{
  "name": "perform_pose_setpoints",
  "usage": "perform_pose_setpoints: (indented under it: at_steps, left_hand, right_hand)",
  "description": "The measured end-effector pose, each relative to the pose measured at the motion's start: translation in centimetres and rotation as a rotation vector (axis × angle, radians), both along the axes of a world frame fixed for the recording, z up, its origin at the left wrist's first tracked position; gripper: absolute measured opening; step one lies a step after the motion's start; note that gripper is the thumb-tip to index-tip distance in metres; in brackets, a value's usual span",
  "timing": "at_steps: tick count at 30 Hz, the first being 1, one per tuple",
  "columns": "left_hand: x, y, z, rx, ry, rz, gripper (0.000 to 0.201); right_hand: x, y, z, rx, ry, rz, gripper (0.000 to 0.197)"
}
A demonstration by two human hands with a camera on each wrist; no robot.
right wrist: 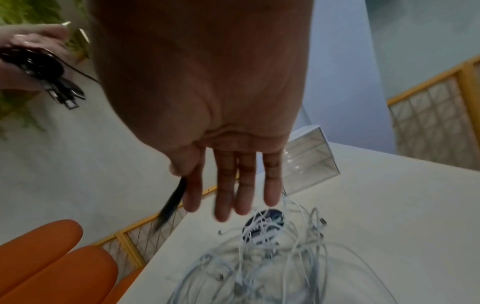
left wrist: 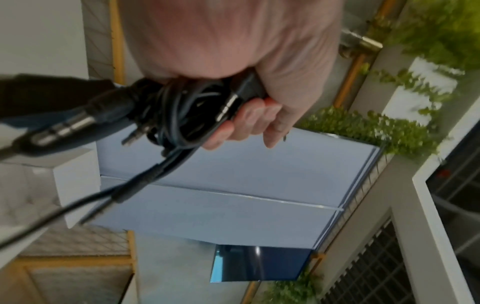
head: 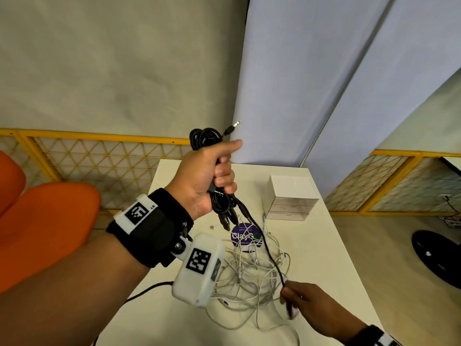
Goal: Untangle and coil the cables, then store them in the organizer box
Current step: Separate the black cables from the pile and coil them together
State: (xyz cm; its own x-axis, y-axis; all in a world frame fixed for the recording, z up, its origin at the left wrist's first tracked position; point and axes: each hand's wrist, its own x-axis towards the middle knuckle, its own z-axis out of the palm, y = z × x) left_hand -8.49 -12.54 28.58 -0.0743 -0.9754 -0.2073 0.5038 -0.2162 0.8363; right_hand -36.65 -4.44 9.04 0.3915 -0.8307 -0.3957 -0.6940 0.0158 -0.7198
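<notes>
My left hand (head: 212, 171) is raised above the white table (head: 344, 258) and grips a coiled bundle of black cables (head: 205, 138), plugs sticking out above and below the fist. The left wrist view shows that hand (left wrist: 249, 117) wrapped round the bundle (left wrist: 176, 109). One black strand (head: 264, 243) runs down from it to my right hand (head: 294, 295), which pinches it low over the table. In the right wrist view, thumb and forefinger pinch the strand (right wrist: 174, 197) while the other fingers (right wrist: 244, 185) stay straight. A tangle of white cables (head: 249, 278) lies beneath. The organizer box (head: 289, 198) stands behind.
A round purple sticker (head: 245, 237) lies on the table under the white tangle. Orange seats (head: 50, 221) sit to the left, with a yellow-framed lattice partition (head: 99, 156) behind. A black round base (head: 436, 255) rests on the floor at right.
</notes>
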Motion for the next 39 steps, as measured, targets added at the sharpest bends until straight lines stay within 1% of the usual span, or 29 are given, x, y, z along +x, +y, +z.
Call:
perform_pose_setpoints:
  at_steps: [1, 2, 3, 7, 9, 10, 12, 13, 14, 16, 17, 18, 19, 20, 22, 23, 24, 25, 26, 28, 29, 30, 32, 35, 37, 39]
  left_hand:
    - [-0.8, 0.0, -0.2, -0.005, -0.037, -0.001, 0.044]
    - [-1.7, 0.1, -0.3, -0.014, -0.073, -0.003, 0.045]
    - [-2.6, 0.2, -0.3, -0.021, -0.11, -0.003, 0.046]
    - [-5.7, -0.1, -0.1, -0.076, -0.24, -0.032, 0.049]
    - [-7.2, -0.2, 0.0, -0.117, -0.27, -0.051, 0.05]
    - [-7.9, -0.2, 0.1, -0.146, -0.281, -0.052, 0.048]
    - [-9.0, -0.2, 0.2, -0.199, -0.282, -0.065, 0.034]
    - [-9.5, -0.2, 0.2, -0.226, -0.277, -0.079, 0.025]
    - [-9.9, -0.2, 0.3, -0.241, -0.281, -0.1, 0.022]
    - [-10.6, -0.1, 0.1, -0.253, -0.33, -0.158, 0.021]
    - [-10.9, -0.1, -0.1, -0.27, -0.377, -0.184, 0.023]
    - [-11.3, 0.1, -0.1, -0.292, -0.441, -0.209, 0.034]
    - [-11.6, 0.2, -0.2, -0.294, -0.507, -0.228, 0.044]
    - [-12.0, 0.5, 0.0, -0.297, -0.566, -0.253, 0.05]
    - [-12.1, 1.0, 0.5, -0.342, -0.674, -0.291, 0.044]
    - [-12.2, 1.2, 0.8, -0.366, -0.715, -0.304, 0.037]
    - [-12.3, 1.3, 1.0, -0.392, -0.73, -0.306, 0.027]
    - [-12.4, 1.3, 1.2, -0.4, -0.758, -0.297, 0.024]
    - [-12.6, 1.2, 1.2, -0.411, -0.761, -0.272, 0.027]
    - [-13.1, 1.0, 1.2, -0.372, -0.765, -0.255, 0.021]
    - [-13.1, 0.9, 1.2, -0.35, -0.793, -0.248, 0.021]
    - [-13.3, 0.9, 1.2, -0.315, -0.794, -0.246, 0.022]
    - [-13.1, 1.0, 1.4, -0.234, -0.72, -0.295, 0.025]
    - [-12.7, 1.1, 1.8, -0.147, -0.576, -0.349, 0.023]
    - [-12.7, 0.9, 2.1, -0.123, -0.527, -0.364, 0.023]
    - [-12.5, 0.7, 2.3, -0.121, -0.492, -0.379, 0.027]
  right_hand:
    - [-0.2, -0.4, 0.5, -0.053, 0.05, 0.022, 0.019]
    - [-0.2, -0.9, 1.6, -0.09, 0.056, 0.011, 0.016]
    - [0.1, -1.5, 3.2, -0.121, 0.021, -0.019, 0.018]
    - [2.8, -3.7, 11.2, -0.297, -0.302, -0.135, 0.031]
    - [4.3, -4.1, 14.5, -0.337, -0.45, -0.126, 0.035]
    - [5.0, -4.2, 15.8, -0.342, -0.511, -0.118, 0.042]
    - [5.7, -4.8, 17.7, -0.35, -0.602, -0.125, 0.055]
    - [5.8, -5.1, 18.5, -0.339, -0.643, -0.152, 0.056]
    - [5.8, -5.5, 19.2, -0.309, -0.697, -0.19, 0.054]
    - [5.6, -6.2, 20.4, -0.257, -0.756, -0.244, 0.043]
    - [5.5, -6.4, 21.0, -0.258, -0.726, -0.256, 0.033]
    - [5.5, -6.5, 21.6, -0.269, -0.667, -0.257, 0.025]
    - [5.6, -6.6, 22.0, -0.29, -0.592, -0.259, 0.022]
    - [5.6, -6.7, 22.3, -0.318, -0.52, -0.272, 0.022]
    - [5.7, -7.1, 22.3, -0.402, -0.414, -0.309, 0.026]
    - [5.7, -7.4, 22.1, -0.434, -0.397, -0.332, 0.03]
    - [5.8, -7.6, 22.0, -0.449, -0.406, -0.364, 0.033]
    - [5.9, -7.8, 21.7, -0.448, -0.438, -0.395, 0.035]
    - [6.0, -8.0, 21.7, -0.43, -0.477, -0.423, 0.035]
    - [6.1, -8.2, 21.9, -0.384, -0.538, -0.449, 0.032]
    - [6.1, -8.3, 22.1, -0.374, -0.553, -0.447, 0.03]
    - [5.9, -8.3, 22.3, -0.371, -0.563, -0.437, 0.028]
    - [5.7, -8.1, 22.9, -0.369, -0.598, -0.401, 0.025]
    - [5.7, -7.9, 23.4, -0.35, -0.717, -0.398, 0.034]
    - [5.9, -8.0, 23.6, -0.333, -0.805, -0.411, 0.04]
    - [6.1, -8.1, 23.8, -0.298, -0.909, -0.438, 0.045]
